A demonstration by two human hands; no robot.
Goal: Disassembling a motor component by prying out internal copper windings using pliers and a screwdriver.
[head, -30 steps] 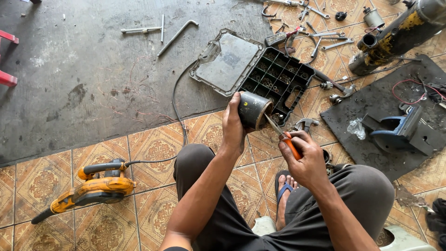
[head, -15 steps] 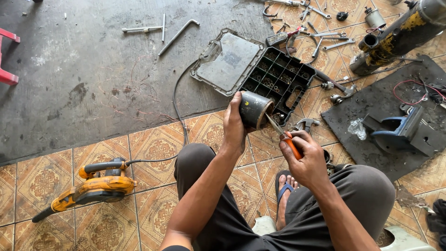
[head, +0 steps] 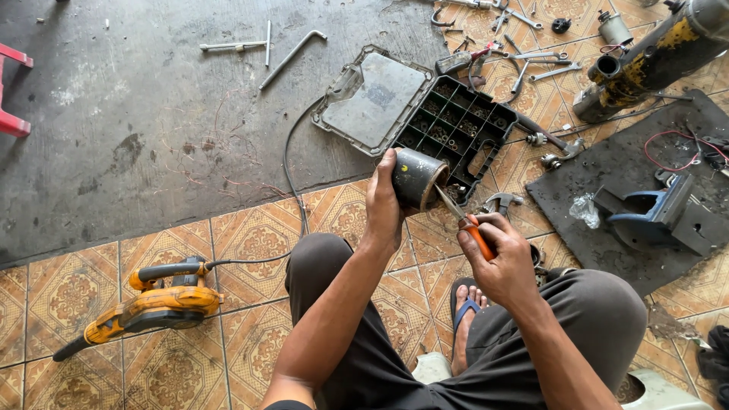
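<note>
The left hand [head: 382,203] grips a heavy-looking, stiff metal cylinder [head: 417,178] around its smooth wall above the tiled floor [head: 250,243], while right-hand fingers [head: 486,228] clamp an orange-handled screwdriver [head: 465,221] probing its mouth.

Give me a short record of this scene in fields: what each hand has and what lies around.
Left hand: left hand grips a dark metal cylinder, open end turned toward the right hand
Right hand: right hand holds an orange-handled screwdriver, tip at the cylinder's rim
Behind cylinder: open black parts case with compartments
Floor left: yellow power tool with a cord
Floor right: blue casing on a dark mat
Top right: loose wrenches
</note>
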